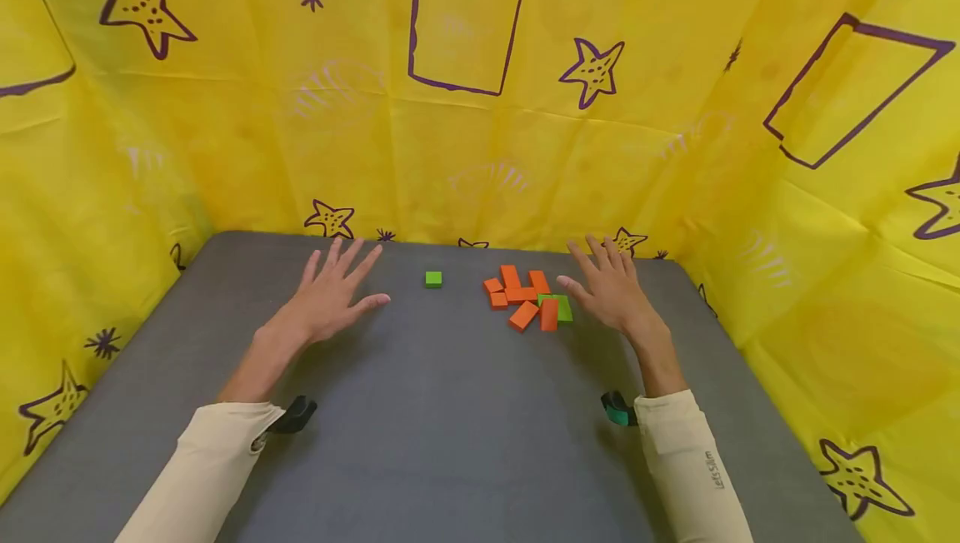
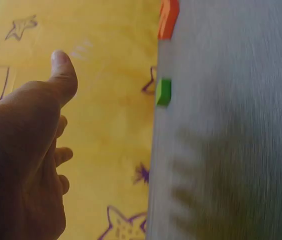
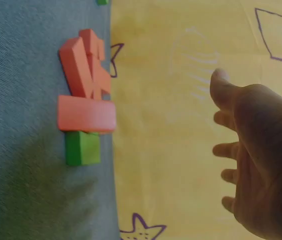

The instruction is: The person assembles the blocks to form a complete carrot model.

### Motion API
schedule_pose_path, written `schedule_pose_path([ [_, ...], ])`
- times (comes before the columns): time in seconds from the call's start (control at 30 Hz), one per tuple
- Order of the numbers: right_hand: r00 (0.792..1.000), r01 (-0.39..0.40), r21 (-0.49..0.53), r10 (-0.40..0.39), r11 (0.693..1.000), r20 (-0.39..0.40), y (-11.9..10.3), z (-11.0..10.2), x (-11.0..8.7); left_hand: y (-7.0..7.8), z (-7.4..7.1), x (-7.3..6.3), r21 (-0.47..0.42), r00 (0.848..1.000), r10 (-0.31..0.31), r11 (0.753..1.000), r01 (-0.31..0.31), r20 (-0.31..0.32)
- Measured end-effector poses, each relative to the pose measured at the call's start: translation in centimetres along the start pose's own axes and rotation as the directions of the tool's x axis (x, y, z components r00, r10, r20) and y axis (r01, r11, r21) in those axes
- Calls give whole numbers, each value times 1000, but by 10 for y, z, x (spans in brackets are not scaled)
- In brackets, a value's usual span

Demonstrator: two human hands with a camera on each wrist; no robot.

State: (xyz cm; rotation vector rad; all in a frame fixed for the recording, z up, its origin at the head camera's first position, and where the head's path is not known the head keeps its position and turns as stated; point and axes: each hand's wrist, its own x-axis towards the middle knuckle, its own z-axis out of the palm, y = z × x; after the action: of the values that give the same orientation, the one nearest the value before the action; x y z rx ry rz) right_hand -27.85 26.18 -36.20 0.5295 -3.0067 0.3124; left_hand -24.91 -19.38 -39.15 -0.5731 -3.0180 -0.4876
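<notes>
My left hand [image 1: 327, 297] hovers over the left part of the table with its fingers spread and holds nothing. To its right, a small green block [image 1: 433, 279] lies alone near the back edge. My right hand [image 1: 615, 289], also spread and holding nothing, is above the table just right of a loose group of orange blocks [image 1: 520, 295]. One orange block [image 1: 549, 315] leans on or overlaps a green block [image 1: 565, 309] at the group's right side. In the right wrist view, the orange block [image 3: 87, 114] stands out beside the green block [image 3: 82, 148].
The grey table [image 1: 435, 443] ends at a yellow cloth wall [image 1: 480, 151] with purple starfish drawings, which also encloses both sides. Dark wrist straps [image 1: 295, 415] show at both cream sleeves [image 1: 206, 464]. Hand shadows fall on the tabletop.
</notes>
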Motion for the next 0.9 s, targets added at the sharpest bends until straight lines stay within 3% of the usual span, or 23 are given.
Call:
schedule_pose_path([
  [0.3,999,43,-13,-43,999,18,-6,16,-3,45,25,37,-14,991,126,992,-126,41],
  [0.6,991,100,-7,-99,995,90,-29,36,-8,107,60,89,-15,952,266,964,-267,152],
  [0.77,977,145,-12,-141,989,159,-42,58,-5,139,85,120,90,933,284,947,-309,222],
  [0.9,965,149,6,-147,989,218,-46,67,-6,153,98,129,141,929,264,941,-307,261],
])
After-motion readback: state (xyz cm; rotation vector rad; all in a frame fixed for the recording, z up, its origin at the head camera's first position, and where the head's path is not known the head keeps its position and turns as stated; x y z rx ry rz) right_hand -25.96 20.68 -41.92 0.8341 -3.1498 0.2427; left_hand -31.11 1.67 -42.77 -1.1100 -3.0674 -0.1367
